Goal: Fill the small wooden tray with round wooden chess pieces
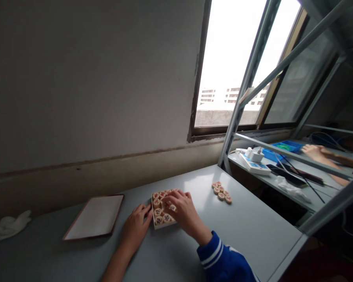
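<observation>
A shallow white box on the grey table holds rows of round wooden Chinese chess pieces, with red characters toward the back and black ones in front. My left hand lies at the box's left side, fingers stretched out, fingertips against its edge. Over the box, my right hand bends its thumb and fingers down around a red-lettered piece among the others; its fingers hide part of the rows. Several loose red-lettered chess pieces lie grouped flat on the table to the right.
The upturned box lid lies left of my hands, near a crumpled white cloth or glove. A metal frame stands at the right. Beyond it, another person's hand, a power strip and a blue tray are on a neighbouring table.
</observation>
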Action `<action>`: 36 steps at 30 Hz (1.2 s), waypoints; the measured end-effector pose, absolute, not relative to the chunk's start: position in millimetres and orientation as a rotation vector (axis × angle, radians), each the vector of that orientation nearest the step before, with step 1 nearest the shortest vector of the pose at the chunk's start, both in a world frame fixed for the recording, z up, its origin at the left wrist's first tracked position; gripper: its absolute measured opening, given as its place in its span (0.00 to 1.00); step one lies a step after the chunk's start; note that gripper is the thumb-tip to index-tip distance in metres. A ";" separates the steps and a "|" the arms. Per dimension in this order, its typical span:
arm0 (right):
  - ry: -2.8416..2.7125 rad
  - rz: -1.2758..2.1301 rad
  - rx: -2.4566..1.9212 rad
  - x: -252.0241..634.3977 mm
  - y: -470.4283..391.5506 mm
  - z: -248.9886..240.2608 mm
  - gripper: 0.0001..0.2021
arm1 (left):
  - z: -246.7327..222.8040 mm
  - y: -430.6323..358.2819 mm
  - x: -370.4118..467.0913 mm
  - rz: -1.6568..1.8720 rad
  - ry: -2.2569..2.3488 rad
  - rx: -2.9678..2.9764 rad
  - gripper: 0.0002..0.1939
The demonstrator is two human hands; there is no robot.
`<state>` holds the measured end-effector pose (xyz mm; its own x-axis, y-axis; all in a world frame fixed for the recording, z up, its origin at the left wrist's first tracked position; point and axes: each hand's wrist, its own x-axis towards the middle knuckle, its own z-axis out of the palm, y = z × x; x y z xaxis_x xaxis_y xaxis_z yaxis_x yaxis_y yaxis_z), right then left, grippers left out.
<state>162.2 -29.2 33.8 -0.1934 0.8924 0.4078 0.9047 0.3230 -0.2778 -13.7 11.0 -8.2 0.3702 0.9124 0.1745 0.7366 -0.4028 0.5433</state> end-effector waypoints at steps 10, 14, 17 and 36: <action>-1.723 -0.335 -2.065 297.4 -71.8 10.9 0.12 | -11.4 12.1 -12.6 0.653 1.469 2.276 0.20; -1.644 -0.476 -2.156 313.5 -77.7 8.8 0.16 | -12.5 12.7 -12.6 0.645 1.469 2.278 0.20; -1.660 -0.480 -2.162 311.5 -76.9 9.0 0.14 | -12.8 13.0 -12.4 0.636 1.474 2.291 0.20; -1.944 -0.150 -1.764 224.5 -27.4 25.6 0.13 | -10.4 10.1 -13.5 0.666 1.447 2.261 0.20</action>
